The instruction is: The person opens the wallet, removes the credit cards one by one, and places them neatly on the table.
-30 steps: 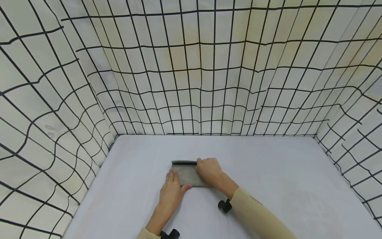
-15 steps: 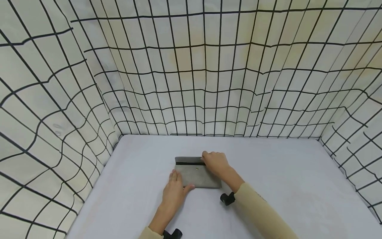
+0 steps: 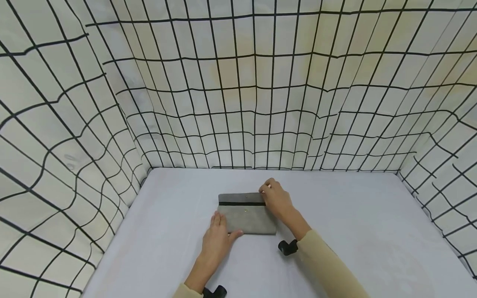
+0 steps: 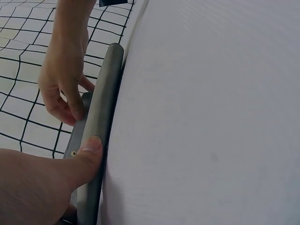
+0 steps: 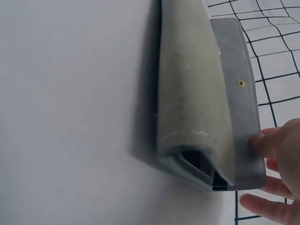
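Observation:
A grey leather-like case (image 3: pixel 249 219) lies on the white surface with its flap (image 3: pixel 238 198) lifted back. Brass snap parts show on both body and flap. In the right wrist view, the case's near end is hollow and the flap's snap (image 5: pixel 242 83) faces up. My left hand (image 3: pixel 215 242) rests at the left end, fingers straight, thumb along the near edge; the left wrist view has that thumb (image 4: pixel 89 152) pressing the case. At the flap's right end, my right hand (image 3: pixel 276 198) pinches the corner, thumb on top and fingers underneath.
Black-gridded white walls (image 3: pixel 253 103) rise behind and at both sides of the white table (image 3: pixel 335 215). A black wrist mount (image 3: pixel 288 247) hangs under the right wrist, another (image 3: pixel 215 292) by the left.
The flap has been lifted and laid farther back, showing its inner side. My right hand has slid right and away along it to the corner; the left hand stays on the case.

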Motion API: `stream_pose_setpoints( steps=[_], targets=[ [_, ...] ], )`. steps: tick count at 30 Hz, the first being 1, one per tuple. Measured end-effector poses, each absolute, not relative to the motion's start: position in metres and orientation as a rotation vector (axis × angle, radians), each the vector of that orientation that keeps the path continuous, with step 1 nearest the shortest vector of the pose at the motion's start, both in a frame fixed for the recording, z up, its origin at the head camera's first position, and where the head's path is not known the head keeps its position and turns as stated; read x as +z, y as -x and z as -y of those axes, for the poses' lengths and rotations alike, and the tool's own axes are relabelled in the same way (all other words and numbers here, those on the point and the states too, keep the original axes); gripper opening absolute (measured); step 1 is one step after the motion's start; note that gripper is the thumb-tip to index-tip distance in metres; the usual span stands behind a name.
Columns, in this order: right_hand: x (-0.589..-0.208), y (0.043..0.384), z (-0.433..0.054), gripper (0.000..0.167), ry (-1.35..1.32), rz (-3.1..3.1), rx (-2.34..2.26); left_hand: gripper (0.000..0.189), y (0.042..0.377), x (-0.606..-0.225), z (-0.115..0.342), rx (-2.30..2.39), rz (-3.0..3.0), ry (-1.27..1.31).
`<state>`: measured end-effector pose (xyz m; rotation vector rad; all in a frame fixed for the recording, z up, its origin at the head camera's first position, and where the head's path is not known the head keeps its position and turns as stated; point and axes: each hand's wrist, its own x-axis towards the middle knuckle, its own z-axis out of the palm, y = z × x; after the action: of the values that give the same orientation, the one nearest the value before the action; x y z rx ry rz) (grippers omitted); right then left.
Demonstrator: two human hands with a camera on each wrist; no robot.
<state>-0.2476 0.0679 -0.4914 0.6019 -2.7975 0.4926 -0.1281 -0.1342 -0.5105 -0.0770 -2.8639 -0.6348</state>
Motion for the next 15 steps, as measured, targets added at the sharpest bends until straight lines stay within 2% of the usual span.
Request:
stream_pose_setpoints(
  steps=[5,15],
  targets=[
    [-0.503,0.25,-0.074,0.005,-0.604,2.666,0.487,0.084,0.128,-0.511,0.133,-0.66,2.862,0.07],
    [-0.511,0.247,-0.081,0.019,-0.536,2.85,0.494,0.082,0.129,-0.513,0.134,-0.624,2.841,0.094]
  ],
)
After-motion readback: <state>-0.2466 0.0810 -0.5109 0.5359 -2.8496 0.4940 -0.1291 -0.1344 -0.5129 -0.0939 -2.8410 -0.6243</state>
